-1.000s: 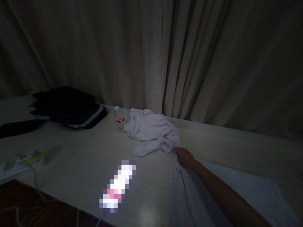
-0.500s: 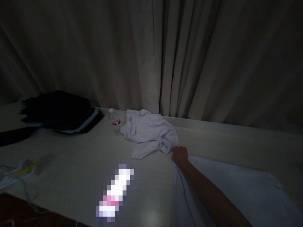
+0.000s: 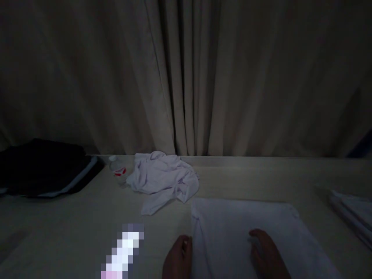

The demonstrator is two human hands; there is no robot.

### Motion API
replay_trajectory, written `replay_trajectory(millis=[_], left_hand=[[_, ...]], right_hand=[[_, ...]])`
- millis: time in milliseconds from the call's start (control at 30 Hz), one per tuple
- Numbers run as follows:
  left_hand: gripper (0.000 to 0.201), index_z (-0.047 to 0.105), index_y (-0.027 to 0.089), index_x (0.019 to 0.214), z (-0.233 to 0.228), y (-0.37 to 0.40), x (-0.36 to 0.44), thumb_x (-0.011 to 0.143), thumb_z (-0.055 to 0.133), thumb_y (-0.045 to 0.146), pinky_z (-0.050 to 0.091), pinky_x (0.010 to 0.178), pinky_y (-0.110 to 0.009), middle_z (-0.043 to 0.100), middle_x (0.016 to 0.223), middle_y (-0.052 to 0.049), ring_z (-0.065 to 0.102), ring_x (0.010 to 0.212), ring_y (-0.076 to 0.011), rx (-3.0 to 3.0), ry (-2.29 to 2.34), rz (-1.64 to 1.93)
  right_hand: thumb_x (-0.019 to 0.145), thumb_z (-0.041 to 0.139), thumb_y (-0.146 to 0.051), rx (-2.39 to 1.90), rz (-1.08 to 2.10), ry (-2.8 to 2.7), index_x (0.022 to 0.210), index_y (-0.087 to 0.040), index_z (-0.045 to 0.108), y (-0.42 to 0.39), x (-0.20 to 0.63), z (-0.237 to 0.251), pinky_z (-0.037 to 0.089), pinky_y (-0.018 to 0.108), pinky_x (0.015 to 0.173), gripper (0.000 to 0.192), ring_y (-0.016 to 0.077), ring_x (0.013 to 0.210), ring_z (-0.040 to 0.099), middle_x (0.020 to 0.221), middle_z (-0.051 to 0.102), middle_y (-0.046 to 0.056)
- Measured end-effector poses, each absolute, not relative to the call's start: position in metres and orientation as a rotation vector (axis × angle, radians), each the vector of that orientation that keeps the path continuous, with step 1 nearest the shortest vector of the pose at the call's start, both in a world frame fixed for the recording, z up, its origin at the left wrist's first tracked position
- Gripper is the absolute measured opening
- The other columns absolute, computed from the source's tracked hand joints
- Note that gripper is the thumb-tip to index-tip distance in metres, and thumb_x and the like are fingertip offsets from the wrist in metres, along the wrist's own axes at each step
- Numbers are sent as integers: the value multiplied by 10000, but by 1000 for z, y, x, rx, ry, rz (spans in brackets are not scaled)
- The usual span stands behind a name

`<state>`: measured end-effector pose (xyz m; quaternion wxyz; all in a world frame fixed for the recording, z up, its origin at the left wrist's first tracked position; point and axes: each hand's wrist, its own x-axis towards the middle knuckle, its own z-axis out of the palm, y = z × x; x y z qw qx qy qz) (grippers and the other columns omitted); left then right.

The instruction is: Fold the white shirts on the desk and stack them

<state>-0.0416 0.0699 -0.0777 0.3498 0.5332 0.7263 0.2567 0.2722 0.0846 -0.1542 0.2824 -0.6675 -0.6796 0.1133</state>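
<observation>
A white shirt (image 3: 232, 221) lies flat on the pale table, with a fold running down its left side. My left hand (image 3: 178, 259) is at that left edge, thumb and forefinger curled together on the cloth. Over the middle of the shirt is my right hand (image 3: 267, 254), slightly blurred, its thumb and forefinger apart. A pale strip shows between them; whether it is raised cloth is unclear. Beyond the left hand, a second white garment (image 3: 162, 174) lies crumpled, one sleeve-like end pointing toward me.
A clear plastic bottle (image 3: 118, 170) with a red-marked label stands beside the crumpled garment. Dark folded clothes (image 3: 43, 166) are stacked at the far left. Folded white cloth (image 3: 356, 211) lies at the right edge. A blurred-out bright patch (image 3: 124, 250) is at front left. Curtains (image 3: 186, 77) hang behind the table.
My view has turned right, bringing the white cloth at the right edge into sight. One hand was at the shirt's far left corner; now both hands show, nearer to me.
</observation>
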Motion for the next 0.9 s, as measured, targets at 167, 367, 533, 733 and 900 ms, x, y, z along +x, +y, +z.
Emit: replay_trajectory(millis=[167,367,533,733,900], left_hand=[[482,531,192,1077,-68,141,-8,828,279,519,438,858,-366,670,1080,-117,628,981,-240,1578,2025,487],[441,538,205,879,-81,170,-3,814,269,549,448,822,-391,689,960,-120,650,924,-265,1600,2046,309],[433,522,226,801,-83,182,-2,804,276,582,448,770,-407,691,850,-94,658,863,-276,1531,2160,207],[390,532,214,655,-90,195,6,768,376,555,446,745,-409,680,765,-108,656,793,-284,1656,2159,194],[325,533,208,648,-93,199,11,774,356,449,445,733,-354,677,735,-82,652,768,-242,1640,2067,353]], right_hand=[[749,392,-395,-1953,320,-1506,1072,-133,505,55,411,-155,403,447,987,431,266,1072,540,1125,575,164],[769,352,-404,-2040,450,-1316,1056,-171,473,75,477,-141,454,359,879,389,224,967,587,1066,597,135],[819,322,-394,-2092,565,-1348,1073,-180,468,126,473,-133,455,325,800,363,201,887,605,970,626,95],[838,356,-493,-2247,539,-1384,1113,-144,482,167,461,-130,446,351,786,462,242,945,599,1085,602,145],[849,363,-450,-2270,417,-1506,1065,-155,511,169,452,-137,439,382,727,395,258,892,608,1066,583,147]])
